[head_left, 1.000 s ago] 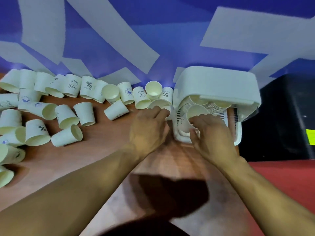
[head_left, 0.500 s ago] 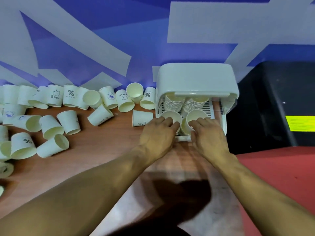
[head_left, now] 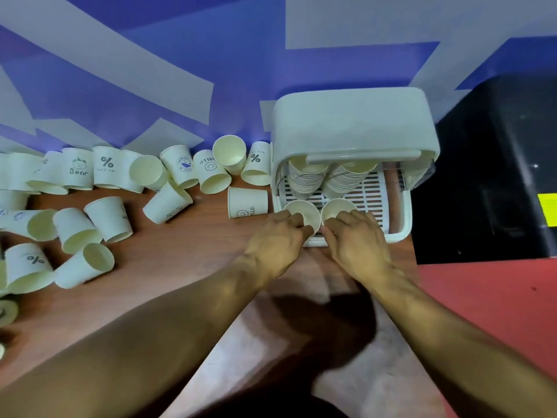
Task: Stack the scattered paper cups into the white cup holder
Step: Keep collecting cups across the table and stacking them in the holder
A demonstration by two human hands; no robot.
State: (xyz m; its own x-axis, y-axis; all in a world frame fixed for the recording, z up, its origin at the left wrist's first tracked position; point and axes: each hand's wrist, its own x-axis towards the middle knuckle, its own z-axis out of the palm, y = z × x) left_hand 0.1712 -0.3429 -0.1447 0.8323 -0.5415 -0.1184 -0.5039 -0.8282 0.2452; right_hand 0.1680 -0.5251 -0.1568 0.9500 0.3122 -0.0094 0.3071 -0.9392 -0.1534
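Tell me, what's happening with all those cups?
A person is filling the white cup holder with paper cups. The left hand grips the front-left cup and the right hand grips the front-right cup, both at the holder's front edge. Two stacks already lie further back under its lid. Many loose cups are scattered on the wooden table.

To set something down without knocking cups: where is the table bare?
Bare wood lies between the fallen cups at left, the HELLO cup and the left hand. In the holder, the slatted floor right of the stacks is free. Crowded: along the wall; the holder's front, where left and right hand each grip a cup.
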